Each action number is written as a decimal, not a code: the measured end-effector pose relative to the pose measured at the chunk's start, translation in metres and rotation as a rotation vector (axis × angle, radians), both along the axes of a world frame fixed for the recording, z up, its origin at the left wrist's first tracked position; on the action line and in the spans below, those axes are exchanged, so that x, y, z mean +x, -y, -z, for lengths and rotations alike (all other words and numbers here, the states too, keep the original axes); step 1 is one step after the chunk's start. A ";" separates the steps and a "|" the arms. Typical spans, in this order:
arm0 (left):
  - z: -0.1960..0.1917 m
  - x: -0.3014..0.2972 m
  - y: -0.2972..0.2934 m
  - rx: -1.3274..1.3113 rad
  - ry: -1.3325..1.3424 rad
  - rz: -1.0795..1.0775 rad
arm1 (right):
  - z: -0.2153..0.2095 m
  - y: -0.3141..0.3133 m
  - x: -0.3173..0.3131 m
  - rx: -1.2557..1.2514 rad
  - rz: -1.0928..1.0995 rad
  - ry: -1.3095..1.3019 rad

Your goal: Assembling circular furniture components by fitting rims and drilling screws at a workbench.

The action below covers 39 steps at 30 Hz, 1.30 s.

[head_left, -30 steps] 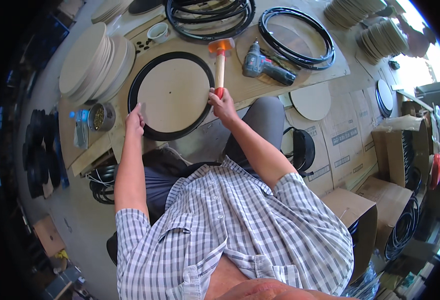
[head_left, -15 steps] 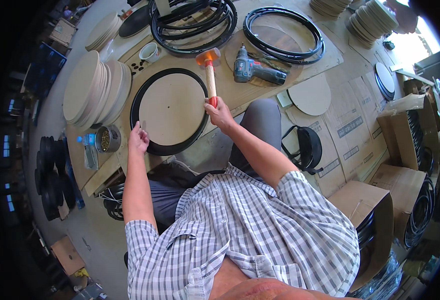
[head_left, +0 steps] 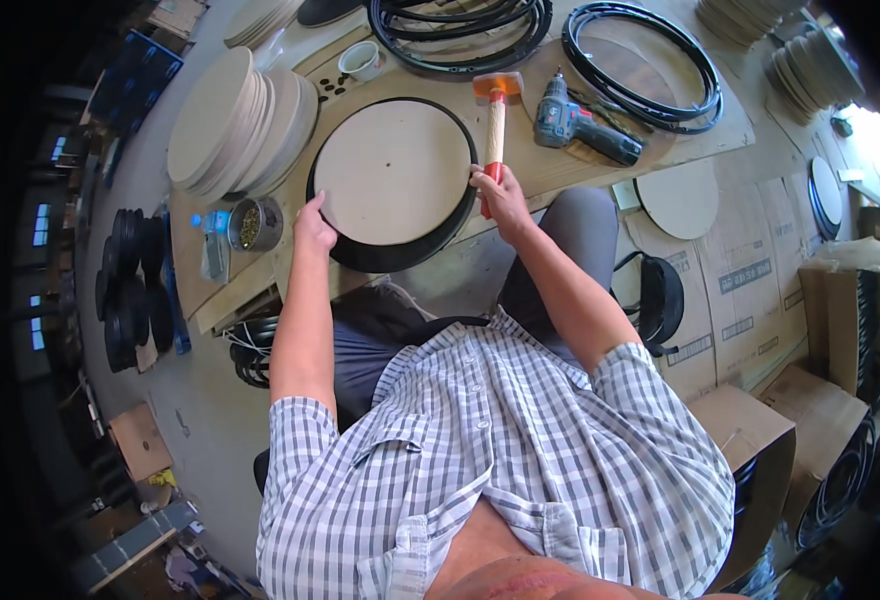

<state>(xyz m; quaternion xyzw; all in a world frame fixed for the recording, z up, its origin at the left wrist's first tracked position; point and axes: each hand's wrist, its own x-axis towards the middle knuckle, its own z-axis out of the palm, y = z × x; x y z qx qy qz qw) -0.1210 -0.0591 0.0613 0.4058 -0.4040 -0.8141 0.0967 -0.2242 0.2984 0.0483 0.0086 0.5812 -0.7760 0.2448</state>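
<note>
A round beige board [head_left: 390,190] with a small centre hole sits at the table's near edge. A black round rim [head_left: 400,258] surrounds it, its wall showing most on the near side. My left hand [head_left: 315,226] is closed on the left edge of this rimmed board, thumb near the top face. My right hand [head_left: 503,203] is closed round the red grip of a mallet [head_left: 496,125], which has a wooden handle and an orange head pointing away from me. The right fingers are close against the rim's right edge; whether they also grip it, I cannot tell.
Stacked round boards [head_left: 245,125] stand left, beside a metal cup [head_left: 256,224] of small parts and a blue-capped bottle [head_left: 212,222]. A white cup [head_left: 361,62], black hoops [head_left: 645,65] and a cordless drill [head_left: 582,122] lie beyond. Cardboard boxes [head_left: 745,430] stand right.
The view has shifted, moving the scene rightward and up. My left hand has closed on the board's edge, and the board now looks tilted, with more black wall showing nearest me.
</note>
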 end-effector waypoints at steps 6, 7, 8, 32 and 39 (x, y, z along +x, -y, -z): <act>-0.029 -0.003 -0.026 -0.228 -0.171 0.000 | -0.003 -0.010 0.002 -0.081 0.038 -0.016; -0.039 -0.006 -0.042 -0.201 -0.193 0.013 | -0.003 -0.015 0.002 -0.098 0.071 -0.067; -0.049 -0.004 -0.048 -0.207 -0.196 0.008 | -0.029 -0.023 0.006 -0.147 0.041 -0.047; -0.066 -0.336 -0.341 0.258 -0.527 0.433 | -0.064 -0.297 -0.162 -0.109 0.463 0.117; -0.062 -0.214 -0.295 -0.008 -0.402 0.575 | -0.040 -0.273 -0.069 -0.245 0.566 0.160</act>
